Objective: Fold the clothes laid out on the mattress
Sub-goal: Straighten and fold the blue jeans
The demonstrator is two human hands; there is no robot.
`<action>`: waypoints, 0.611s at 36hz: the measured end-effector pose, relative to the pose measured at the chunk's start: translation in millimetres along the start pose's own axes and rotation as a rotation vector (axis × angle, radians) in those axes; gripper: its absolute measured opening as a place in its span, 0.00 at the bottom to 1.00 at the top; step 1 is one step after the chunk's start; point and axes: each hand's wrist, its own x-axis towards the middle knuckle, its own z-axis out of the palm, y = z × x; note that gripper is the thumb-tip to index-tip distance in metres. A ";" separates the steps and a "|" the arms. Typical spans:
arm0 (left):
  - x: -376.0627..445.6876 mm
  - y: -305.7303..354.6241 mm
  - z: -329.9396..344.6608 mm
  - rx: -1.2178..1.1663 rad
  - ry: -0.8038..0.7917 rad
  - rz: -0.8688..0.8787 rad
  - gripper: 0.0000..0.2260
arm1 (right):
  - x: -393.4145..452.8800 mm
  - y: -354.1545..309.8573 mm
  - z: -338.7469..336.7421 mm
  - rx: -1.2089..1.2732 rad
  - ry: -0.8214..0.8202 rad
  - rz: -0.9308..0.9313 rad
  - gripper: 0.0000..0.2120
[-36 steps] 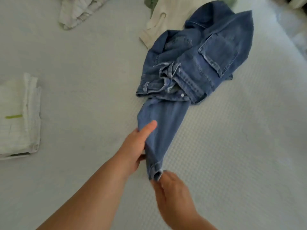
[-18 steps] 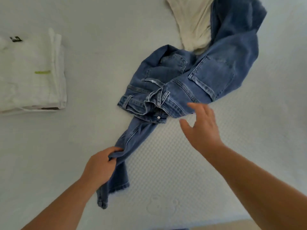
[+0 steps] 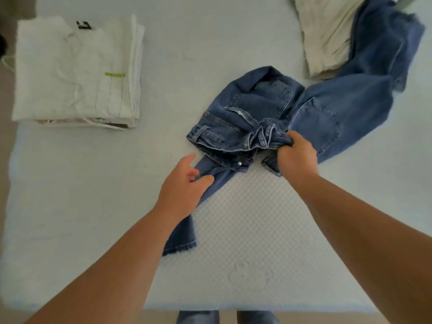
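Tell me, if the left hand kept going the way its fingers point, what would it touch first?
Probably the jeans: the left hand is open, fingers aimed up and right at the bunched waistband, where the right hand grips. Its height above the cloth is unclear.

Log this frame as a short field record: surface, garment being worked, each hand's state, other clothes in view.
surface: white mattress, textured cover
garment in work: blue jeans, crumpled, not yet folded; one leg runs toward the person, the other toward the far right
right hand: grips the bunched waistband
left hand: open, fingers relaxed, over the near leg; contact unclear
folded stack: white clothes, far left, apart from the jeans
cream garment: unfolded, far right, beside the far jeans leg
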 end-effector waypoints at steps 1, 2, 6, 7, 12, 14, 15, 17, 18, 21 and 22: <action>1.7 8.6 3.4 -0.043 -0.017 -0.039 0.36 | -8.7 -3.0 -8.3 0.052 -0.006 -0.010 0.11; 2.3 16.9 5.6 -0.041 -0.028 -0.035 0.42 | -18.4 -6.8 -17.1 0.095 -0.013 -0.023 0.11; -7.5 52.5 2.9 0.426 -0.030 0.191 0.51 | -61.7 -32.2 -63.2 0.296 0.008 -0.080 0.14; -12.4 61.8 1.3 0.491 -0.023 0.208 0.50 | -73.8 -41.0 -75.7 0.347 0.013 -0.103 0.14; -36.8 118.2 -17.5 0.307 0.163 0.289 0.45 | -128.1 -85.5 -145.1 0.404 0.013 -0.285 0.12; -49.4 139.3 -25.6 0.317 0.132 0.338 0.43 | -148.2 -100.0 -169.7 0.416 0.011 -0.367 0.14; -57.3 148.8 -27.9 0.354 0.085 0.357 0.40 | -157.6 -106.5 -181.2 0.447 0.025 -0.391 0.16; -77.2 164.8 -27.5 0.418 -0.005 0.368 0.33 | -175.4 -117.2 -202.2 0.555 0.055 -0.386 0.18; -88.2 171.0 -25.0 0.427 -0.025 0.369 0.32 | -183.7 -121.8 -211.4 0.616 0.067 -0.372 0.18; -124.6 184.6 -11.1 0.377 -0.057 0.389 0.33 | -205.5 -132.8 -234.3 0.757 0.101 -0.297 0.11; -134.6 187.7 -6.7 0.351 -0.067 0.395 0.32 | -210.9 -135.3 -240.8 0.784 0.114 -0.276 0.10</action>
